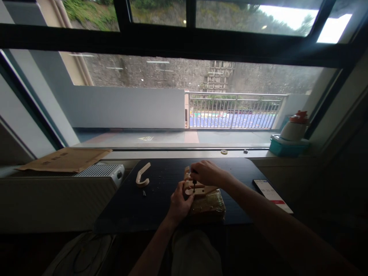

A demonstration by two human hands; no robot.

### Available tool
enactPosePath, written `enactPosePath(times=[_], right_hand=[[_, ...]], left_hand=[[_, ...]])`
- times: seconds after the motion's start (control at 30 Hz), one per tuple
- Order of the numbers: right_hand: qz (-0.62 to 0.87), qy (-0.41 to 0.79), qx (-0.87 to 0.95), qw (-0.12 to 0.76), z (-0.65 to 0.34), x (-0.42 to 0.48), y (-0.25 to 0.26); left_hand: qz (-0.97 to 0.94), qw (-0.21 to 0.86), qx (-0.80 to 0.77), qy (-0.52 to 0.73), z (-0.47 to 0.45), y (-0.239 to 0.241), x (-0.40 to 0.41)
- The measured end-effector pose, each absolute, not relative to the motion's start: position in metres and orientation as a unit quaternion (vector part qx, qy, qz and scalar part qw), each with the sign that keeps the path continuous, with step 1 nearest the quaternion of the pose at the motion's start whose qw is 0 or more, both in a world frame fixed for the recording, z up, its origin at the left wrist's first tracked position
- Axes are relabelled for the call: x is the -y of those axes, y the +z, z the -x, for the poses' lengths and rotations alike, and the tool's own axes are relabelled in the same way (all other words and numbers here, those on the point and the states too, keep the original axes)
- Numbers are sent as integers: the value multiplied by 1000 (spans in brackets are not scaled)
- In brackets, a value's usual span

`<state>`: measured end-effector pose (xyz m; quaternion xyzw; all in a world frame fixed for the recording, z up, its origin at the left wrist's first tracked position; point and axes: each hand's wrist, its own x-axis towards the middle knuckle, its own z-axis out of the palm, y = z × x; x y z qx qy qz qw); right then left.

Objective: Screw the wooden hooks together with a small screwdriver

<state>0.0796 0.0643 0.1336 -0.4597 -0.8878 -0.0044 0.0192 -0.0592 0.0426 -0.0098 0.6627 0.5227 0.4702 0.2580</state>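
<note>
Two bare hands meet over a brown, rough-topped rectangular block [208,209] in the head view, the block lying at the near edge of a dark, wood-grained tabletop [126,211]. On top of the block rests a pale wooden piece with a curved end [207,189]. The left hand [179,203], at the block's left side, has its fingers pressed round that curved end, thumb toward the near side. The right hand [205,173], above the block, is closed around the top of a slim, dark screwdriver [194,186]. The tool stands nearly upright, its lower end at the wooden piece just beyond the left thumb; whether it sits in a screw is too small to tell. Well left of the block lies a pale wooden J-shaped hook [143,176], with small silvery screws [144,193] just nearer. Well right of the block lies a flat phone with a lit white screen [273,196].
</note>
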Motion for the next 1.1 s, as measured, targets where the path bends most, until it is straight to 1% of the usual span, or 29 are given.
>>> enactPosePath(times=[0.07,0.17,0.37,0.47,0.7,0.83,1.1], right_hand=[[482,-7,876,24,-76,-63,132],[491,-24,871,7,-72,-60,134],[411,-26,911,-13,-77,-59,139],[401,-18,916,-16,-80,-61,138],[460,-14,888,17,-76,-59,132],[483,-29,875,9,-72,-56,134],[421,-23,907,-21,-78,-57,146]], left_hand=[[-660,263,-524,471,59,-10,-43],[-656,266,-533,463,59,-9,-43],[-659,262,-530,464,59,-6,-42],[-661,261,-531,463,59,-6,-41],[-659,264,-521,474,59,-8,-42],[-662,261,-522,470,59,-8,-42],[-650,265,-521,485,56,-10,-43]])
